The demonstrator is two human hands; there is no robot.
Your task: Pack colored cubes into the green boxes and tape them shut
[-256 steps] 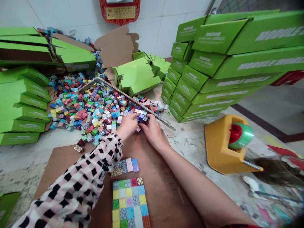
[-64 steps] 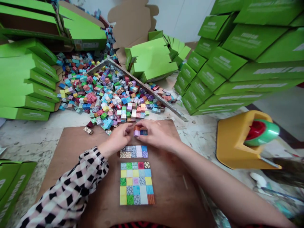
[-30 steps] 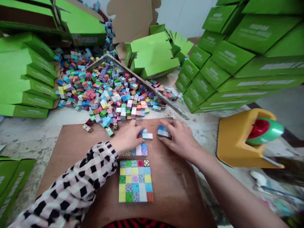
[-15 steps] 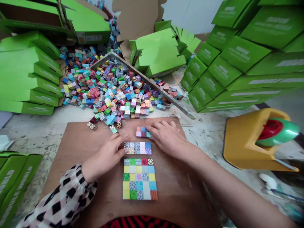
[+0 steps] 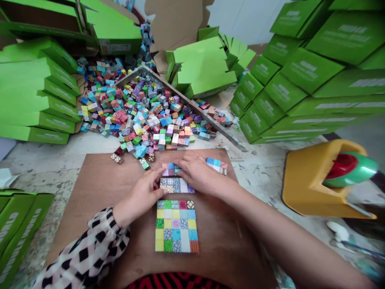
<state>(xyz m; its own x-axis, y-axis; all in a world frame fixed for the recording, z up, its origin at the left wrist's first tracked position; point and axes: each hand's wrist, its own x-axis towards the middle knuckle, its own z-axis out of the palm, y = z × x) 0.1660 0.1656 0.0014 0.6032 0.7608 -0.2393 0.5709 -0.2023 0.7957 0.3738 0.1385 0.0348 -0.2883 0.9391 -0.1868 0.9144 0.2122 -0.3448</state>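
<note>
On a brown board lies a flat square of small patterned cubes. Just beyond it sits a double row of cubes. My left hand rests at the left end of that row, fingers curled against it. My right hand lies on the row's far right side, fingertips pressing a short strip of cubes against the row. A few loose joined cubes lie to the right of my right hand.
A big heap of coloured cubes spreads behind the board, crossed by a metal bar. Green boxes are stacked on the left, in the middle and on the right. A yellow tape dispenser stands at the right.
Both hands have closed in on the double row. The short strip of cubes has shifted left and nearer to it, and a few joined cubes now show to the right of my right hand.
</note>
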